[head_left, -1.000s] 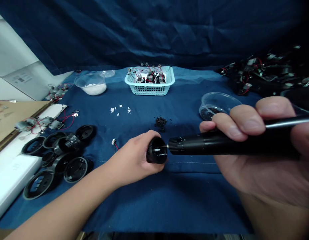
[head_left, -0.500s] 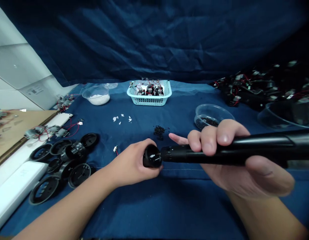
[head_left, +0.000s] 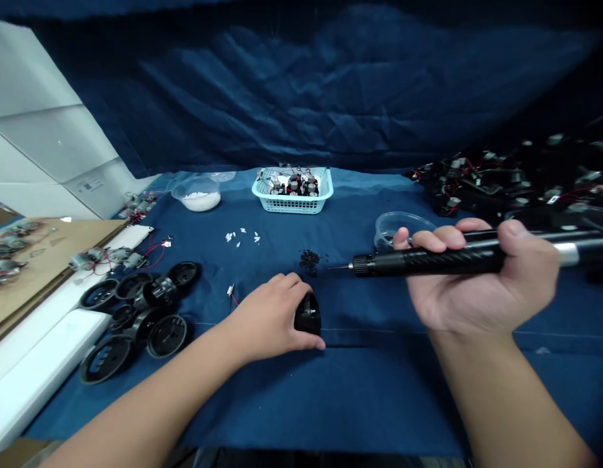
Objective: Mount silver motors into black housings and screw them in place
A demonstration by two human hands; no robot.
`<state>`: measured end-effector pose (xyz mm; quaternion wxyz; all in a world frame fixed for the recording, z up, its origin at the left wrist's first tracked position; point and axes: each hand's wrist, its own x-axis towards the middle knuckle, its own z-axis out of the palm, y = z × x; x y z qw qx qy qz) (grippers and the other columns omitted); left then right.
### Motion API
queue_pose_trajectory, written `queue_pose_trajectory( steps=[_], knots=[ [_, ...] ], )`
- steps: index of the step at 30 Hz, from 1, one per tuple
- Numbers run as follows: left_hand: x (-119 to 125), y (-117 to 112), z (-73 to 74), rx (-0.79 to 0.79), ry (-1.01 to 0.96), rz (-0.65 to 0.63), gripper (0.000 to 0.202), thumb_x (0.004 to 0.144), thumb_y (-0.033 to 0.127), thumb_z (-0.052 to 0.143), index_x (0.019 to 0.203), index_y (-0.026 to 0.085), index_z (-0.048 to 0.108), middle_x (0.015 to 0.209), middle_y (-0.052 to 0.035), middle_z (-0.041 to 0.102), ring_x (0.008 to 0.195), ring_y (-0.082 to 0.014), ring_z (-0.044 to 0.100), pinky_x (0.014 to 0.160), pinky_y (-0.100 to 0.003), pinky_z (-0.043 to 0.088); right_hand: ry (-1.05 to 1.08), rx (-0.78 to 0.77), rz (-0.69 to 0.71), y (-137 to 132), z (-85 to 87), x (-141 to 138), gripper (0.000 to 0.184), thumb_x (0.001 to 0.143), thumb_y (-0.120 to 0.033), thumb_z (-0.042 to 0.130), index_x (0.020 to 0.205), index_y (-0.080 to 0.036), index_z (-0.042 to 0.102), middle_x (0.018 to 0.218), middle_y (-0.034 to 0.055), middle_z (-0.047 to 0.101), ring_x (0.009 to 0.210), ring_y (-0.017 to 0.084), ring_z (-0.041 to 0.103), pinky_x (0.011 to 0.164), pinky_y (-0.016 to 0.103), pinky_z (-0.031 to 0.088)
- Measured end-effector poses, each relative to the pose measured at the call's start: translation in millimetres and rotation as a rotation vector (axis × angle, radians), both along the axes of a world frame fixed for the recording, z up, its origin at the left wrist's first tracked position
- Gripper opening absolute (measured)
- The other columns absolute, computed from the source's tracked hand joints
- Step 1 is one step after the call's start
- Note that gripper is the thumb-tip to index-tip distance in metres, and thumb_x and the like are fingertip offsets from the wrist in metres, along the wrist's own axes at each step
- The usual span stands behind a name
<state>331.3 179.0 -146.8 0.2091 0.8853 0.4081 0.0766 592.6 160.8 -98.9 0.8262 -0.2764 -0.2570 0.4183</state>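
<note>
Screwdriver [head_left: 428, 262] tight in right grip [head_left: 481, 286]

The left hand [head_left: 268, 313] is cupping a glossy, rounded black plastic cap [head_left: 308, 314], pressing it down onto the blue cloth with its fingers curled over the top. The right hand [head_left: 481, 289] is gripping a slim black electric screwdriver [head_left: 428, 261], which is lying level across the palm with the fingers wrapped around it. Its thin metal bit [head_left: 339, 267] is pointing left toward the cap, though not touching it.
</note>
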Motion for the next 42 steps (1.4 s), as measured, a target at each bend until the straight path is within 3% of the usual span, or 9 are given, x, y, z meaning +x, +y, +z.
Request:
queue_pose_trajectory(
  steps=[3, 5, 8, 13, 22, 27, 30, 37, 42],
  knots=[
    [-7.1, 14.9, 12.7, -0.086, -0.09, 0.067, 0.062, 0.091, 0.071, 0.072, 0.132, 0.025, 0.07, 0.125, -0.007, 0.072, 0.11, -0.0282, 0.069, 0.095, -0.042, 0.057, 0.033, -0.029, -0.04, 5.4, -3.2, -1.1, 0.026, 0.087, -0.044, 0.066, 0.077, -0.02, 0.066, 0.068, -0.0031, 0.052, 0.065, 0.013, 0.055, 0.089, 0.051, 0.063],
    [-12.8, 30.3, 15.3, -0.034, -0.145, 0.184, 0.037, 0.107, 0.052, 0.056, 0.124, 0.025, 0.073, 0.114, -0.0048, 0.075, 0.1, -0.0232, 0.071, 0.092, -0.039, 0.056, 0.052, -0.041, -0.036, 6.6, -4.2, -2.4, 0.027, 0.087, -0.044, 0.066, 0.076, -0.02, 0.065, 0.068, -0.003, 0.052, 0.065, 0.013, 0.056, 0.087, 0.05, 0.063],
    [-18.0, 48.3, 5.4, 0.124, -0.092, 0.266, 0.029, 0.105, 0.032, 0.055, 0.122, 0.021, 0.076, 0.116, -0.0082, 0.074, 0.102, -0.0235, 0.071, 0.098, -0.04, 0.056, 0.051, -0.037, -0.023, 5.6, -4.8, -4.9, 0.027, 0.088, -0.044, 0.066, 0.077, -0.02, 0.065, 0.069, -0.0028, 0.053, 0.066, 0.013, 0.057, 0.086, 0.049, 0.063],
    [-15.9, 49.4, -16.4, 0.138, 0.0, 0.188, 0.028, 0.104, 0.031, 0.057, 0.117, 0.023, 0.08, 0.116, -0.0078, 0.074, 0.103, -0.0237, 0.072, 0.096, -0.039, 0.057, 0.026, -0.005, 0.028, 1.0, -4.6, -10.4, 0.026, 0.088, -0.044, 0.07, 0.076, -0.021, 0.066, 0.069, -0.0031, 0.055, 0.067, 0.013, 0.058, 0.088, 0.047, 0.063],
    [-10.4, 41.6, -19.4, 0.202, -0.043, 0.176, 0.022, 0.105, 0.024, 0.051, 0.105, 0.019, 0.073, 0.108, -0.0085, 0.071, 0.098, -0.0227, 0.068, 0.088, -0.036, 0.054, 0.035, 0.004, 0.096, -1.6, -6.2, -15.3, 0.021, 0.088, -0.041, 0.07, 0.076, -0.023, 0.069, 0.069, -0.0011, 0.058, 0.067, 0.014, 0.058, 0.086, 0.046, 0.062],
    [-1.4, 20.3, -8.1, -0.138, -0.541, 0.318, 0.018, 0.1, 0.037, 0.067, 0.101, 0.021, 0.073, 0.078, 0.0012, 0.063, 0.068, -0.0132, 0.056, 0.064, -0.026, 0.046, 0.088, -0.049, 0.12, 0.1, -6.4, -12.0, 0.026, 0.082, -0.045, 0.075, 0.079, -0.021, 0.066, 0.069, -0.0029, 0.057, 0.066, 0.013, 0.059, 0.087, 0.045, 0.063],
    [2.6, 10.7, -2.3, -0.327, -0.756, 0.374, 0.022, 0.096, 0.04, 0.074, 0.1, 0.019, 0.074, 0.077, 0.0009, 0.063, 0.065, -0.0109, 0.053, 0.057, -0.023, 0.041, 0.172, -0.07, 0.171, 0.8, -6.4, -8.5, 0.03, 0.079, -0.046, 0.078, 0.082, -0.02, 0.064, 0.069, -0.0046, 0.058, 0.064, 0.011, 0.06, 0.088, 0.045, 0.062],
    [2.8, 9.8, -4.6, -0.446, -0.946, 0.311, 0.022, 0.092, 0.038, 0.083, 0.098, 0.018, 0.077, 0.105, -0.0075, 0.08, 0.091, -0.0151, 0.071, 0.08, -0.025, 0.057, 0.287, -0.05, 0.25, -0.9, -5.0, -5.5, 0.028, 0.079, -0.042, 0.08, 0.085, -0.023, 0.06, 0.07, -0.0055, 0.059, 0.063, 0.012, 0.063, 0.09, 0.044, 0.063],
    [3.4, 7.2, -5.4, -0.462, -0.904, 0.315, 0.022, 0.088, 0.036, 0.086, 0.094, 0.017, 0.077, 0.094, -0.0063, 0.078, 0.078, -0.0138, 0.069, 0.066, -0.024, 0.055, 0.3, -0.063, 0.238, -2.6, -2.5, -4.7, 0.028, 0.081, -0.042, 0.079, 0.084, -0.022, 0.06, 0.071, -0.0049, 0.059, 0.063, 0.011, 0.063, 0.091, 0.044, 0.063]
  ],
)
